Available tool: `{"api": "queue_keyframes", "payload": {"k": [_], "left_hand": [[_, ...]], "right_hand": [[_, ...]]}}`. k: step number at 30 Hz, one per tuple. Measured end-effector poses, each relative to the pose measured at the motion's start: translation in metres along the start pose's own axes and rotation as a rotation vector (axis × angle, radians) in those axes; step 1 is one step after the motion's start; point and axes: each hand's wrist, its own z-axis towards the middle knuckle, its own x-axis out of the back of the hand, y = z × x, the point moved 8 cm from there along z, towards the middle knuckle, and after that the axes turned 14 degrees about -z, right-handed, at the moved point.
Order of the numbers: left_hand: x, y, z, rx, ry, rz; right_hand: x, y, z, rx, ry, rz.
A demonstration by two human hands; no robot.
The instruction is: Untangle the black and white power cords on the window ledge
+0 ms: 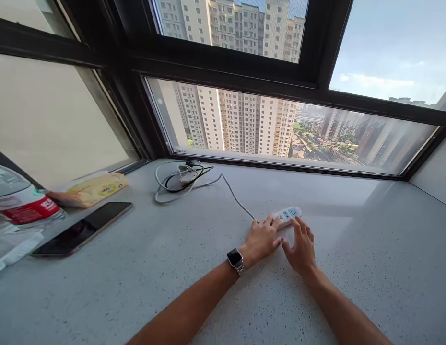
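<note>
A white power strip [289, 213] with blue-marked sockets lies on the speckled windowsill. Its grey cord [233, 192] runs off to the left. My left hand [263, 238], with a watch [235, 258] on the wrist, grips the strip's left end; its fingers partly cover that end. Beside it, my right hand [300, 245] is at the strip's near edge, thumb and fingers apart. The right index fingertip appears to touch the strip, and the right thumb comes close to the left hand.
Coiled cables [183, 181] with a plug or adapter lie near the window frame. At the left are a dark phone [84, 227], a yellow tissue pack [95, 189] and a large plastic bottle [25, 203] with a red label. Window glass borders the far side of the sill [154, 268].
</note>
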Motion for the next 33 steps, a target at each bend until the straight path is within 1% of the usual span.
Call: {"api": "queue_keyframes", "payload": {"k": [1, 2, 3, 4, 5, 6, 7, 8, 9, 10, 11, 12, 13, 14, 15, 16, 17, 18, 20, 23, 24, 26, 28, 29, 30, 31, 32, 33], "left_hand": [[-0.007, 0.024, -0.006, -0.138, -0.059, -0.102], [-0.010, 0.043, -0.012, -0.264, -0.119, -0.214], [-0.007, 0.054, -0.018, -0.374, -0.152, -0.314], [0.002, 0.055, -0.022, -0.450, -0.146, -0.393], [0.016, 0.047, -0.023, -0.484, -0.089, -0.435], [0.035, 0.028, -0.021, -0.467, 0.020, -0.432], [0.058, 0.001, -0.019, -0.406, 0.170, -0.400], [0.081, -0.031, -0.017, -0.321, 0.322, -0.334], [0.104, -0.068, -0.016, -0.203, 0.454, -0.254], [0.124, -0.106, -0.017, -0.057, 0.556, -0.177], [0.139, -0.144, -0.017, 0.104, 0.596, -0.098], [0.149, -0.179, -0.018, 0.269, 0.589, -0.024], [0.152, -0.210, -0.018, 0.410, 0.510, 0.031], [0.151, -0.235, -0.018, 0.508, 0.412, 0.062], [0.150, -0.251, -0.019, 0.549, 0.357, 0.063], [0.145, -0.261, -0.019, 0.570, 0.298, 0.061], [0.139, -0.266, -0.018, 0.565, 0.257, 0.055], [0.132, -0.265, -0.017, 0.542, 0.229, 0.049], [0.115, -0.255, -0.013, 0.480, 0.172, 0.046], [0.087, -0.223, -0.011, 0.377, 0.106, 0.039], [0.078, -0.207, -0.013, 0.344, 0.087, 0.036], [0.057, -0.167, -0.020, 0.261, 0.032, 0.020], [0.039, -0.120, -0.031, 0.161, -0.024, -0.039], [0.032, -0.096, -0.037, 0.091, -0.056, -0.094], [0.029, -0.073, -0.043, 0.017, -0.088, -0.149], [0.029, -0.054, -0.048, -0.063, -0.104, -0.193], [0.037, -0.041, -0.052, -0.124, -0.073, -0.226], [0.049, -0.038, -0.055, -0.143, 0.004, -0.242]], "right_hand": [[0.009, -0.001, 0.000, 0.036, 0.085, 0.021], [0.017, -0.001, 0.000, 0.071, 0.147, 0.044], [0.023, 0.000, -0.001, 0.094, 0.180, 0.066], [0.027, 0.001, -0.001, 0.104, 0.182, 0.077], [0.027, 0.001, -0.001, 0.106, 0.153, 0.071], [0.026, 0.000, -0.001, 0.108, 0.098, 0.049], [0.022, -0.003, -0.002, 0.117, 0.027, 0.013], [0.018, -0.006, -0.004, 0.131, -0.051, -0.032], [0.014, -0.011, -0.006, 0.150, -0.128, -0.079], [0.009, -0.016, -0.008, 0.174, -0.199, -0.121], [0.006, -0.021, -0.010, 0.195, -0.258, -0.155], [0.004, -0.025, -0.012, 0.209, -0.302, -0.181], [0.002, -0.027, -0.013, 0.219, -0.334, -0.197], [0.002, -0.029, -0.013, 0.227, -0.355, -0.206], [0.002, -0.030, -0.013, 0.230, -0.366, -0.211], [0.002, -0.029, -0.013, 0.227, -0.368, -0.215], [0.003, -0.027, -0.012, 0.219, -0.365, -0.222], [0.003, -0.023, -0.010, 0.206, -0.356, -0.232], [0.003, -0.010, -0.006, 0.167, -0.333, -0.260], [0.002, 0.022, 0.009, 0.094, -0.295, -0.300], [0.002, 0.035, 0.017, 0.068, -0.284, -0.314], [0.002, 0.061, 0.036, -0.008, -0.267, -0.344], [0.004, 0.083, 0.057, -0.140, -0.271, -0.361], [0.005, 0.088, 0.066, -0.204, -0.269, -0.366], [0.007, 0.087, 0.075, -0.242, -0.260, -0.358], [0.009, 0.079, 0.082, -0.246, -0.243, -0.325], [0.010, 0.064, 0.087, -0.218, -0.227, -0.276], [0.011, 0.043, 0.091, -0.155, -0.207, -0.179]]}}
